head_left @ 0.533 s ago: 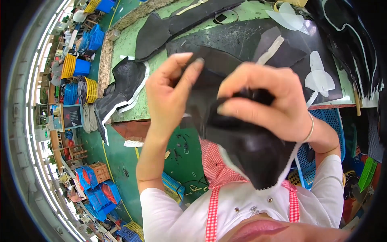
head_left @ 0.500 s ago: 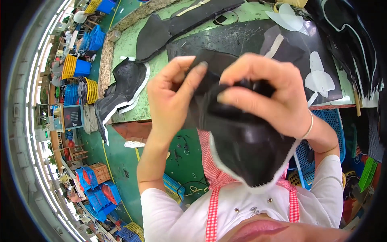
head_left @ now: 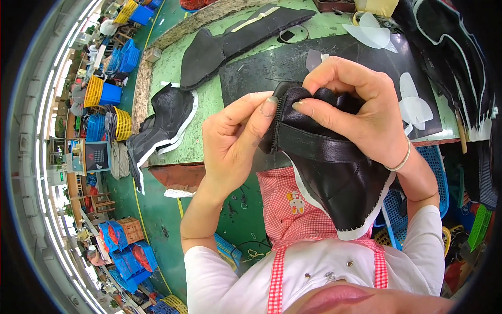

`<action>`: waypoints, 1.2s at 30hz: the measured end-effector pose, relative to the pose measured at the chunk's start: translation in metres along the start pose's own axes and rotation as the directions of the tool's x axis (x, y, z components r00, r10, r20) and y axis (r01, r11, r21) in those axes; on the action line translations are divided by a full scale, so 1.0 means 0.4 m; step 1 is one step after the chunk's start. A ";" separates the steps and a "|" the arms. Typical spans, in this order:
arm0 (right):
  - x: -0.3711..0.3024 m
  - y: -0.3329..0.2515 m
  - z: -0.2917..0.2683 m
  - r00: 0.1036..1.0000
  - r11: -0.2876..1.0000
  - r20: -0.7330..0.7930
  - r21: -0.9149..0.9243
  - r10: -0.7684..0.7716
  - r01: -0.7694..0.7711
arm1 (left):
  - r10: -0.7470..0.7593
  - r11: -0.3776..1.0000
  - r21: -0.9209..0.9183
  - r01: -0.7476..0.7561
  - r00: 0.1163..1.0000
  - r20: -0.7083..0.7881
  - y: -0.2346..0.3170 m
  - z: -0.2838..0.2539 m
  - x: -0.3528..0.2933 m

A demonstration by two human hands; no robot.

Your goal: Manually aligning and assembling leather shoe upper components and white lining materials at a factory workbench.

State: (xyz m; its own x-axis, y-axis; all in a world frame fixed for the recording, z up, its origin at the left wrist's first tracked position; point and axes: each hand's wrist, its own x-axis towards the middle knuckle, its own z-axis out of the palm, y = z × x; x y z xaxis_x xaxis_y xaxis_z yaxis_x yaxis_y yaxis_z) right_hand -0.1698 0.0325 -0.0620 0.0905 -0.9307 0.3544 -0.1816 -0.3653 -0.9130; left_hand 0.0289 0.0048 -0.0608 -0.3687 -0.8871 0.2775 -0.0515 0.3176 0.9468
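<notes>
A black leather boot upper (head_left: 334, 186) hangs in front of me, gripped by both hands, its white zigzag edge pointing down toward my apron. My left hand (head_left: 238, 136) pinches the edge beside a zipper (head_left: 278, 118), thumb on top. The fingers of my right hand (head_left: 361, 104) are closed on the gathered top of the upper, thumb near the zipper. A strap crosses the upper below the thumbs. Other black uppers with white edging (head_left: 170, 115) lie at the table's left edge.
The green worktable (head_left: 206, 115) carries a dark cutting mat (head_left: 251, 78), a long black piece (head_left: 230, 44) and translucent white templates (head_left: 415, 107). More black uppers (head_left: 444, 57) hang at the right. A blue basket (head_left: 431, 172) stands beside the table.
The upper has turned, so its zipper and strap now show. My left hand has shifted slightly right and down; my right thumb has come nearer the zipper.
</notes>
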 end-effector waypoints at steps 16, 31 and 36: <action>-0.007 -0.025 -0.021 0.993 0.986 0.086 -0.151 0.080 -0.067 | -0.005 0.998 0.061 -0.001 0.995 0.099 0.014 -0.016 -0.014; -0.032 0.006 -0.076 0.951 0.974 0.240 -0.059 -0.197 0.217 | 0.159 0.944 -0.293 -0.149 0.987 0.010 -0.019 -0.021 -0.054; -0.041 0.003 -0.060 0.939 0.908 0.159 -0.248 -0.306 0.338 | 0.039 0.989 0.118 -0.092 0.919 0.393 0.067 -0.035 0.027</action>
State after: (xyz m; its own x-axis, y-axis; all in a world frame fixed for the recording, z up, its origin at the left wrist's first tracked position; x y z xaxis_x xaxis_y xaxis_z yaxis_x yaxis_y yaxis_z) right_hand -0.1950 0.0467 -0.0642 0.2966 -0.7588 0.5799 -0.3774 -0.6509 -0.6587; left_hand 0.0366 -0.0009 -0.0302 -0.7057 -0.6708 0.2279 -0.1259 0.4354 0.8914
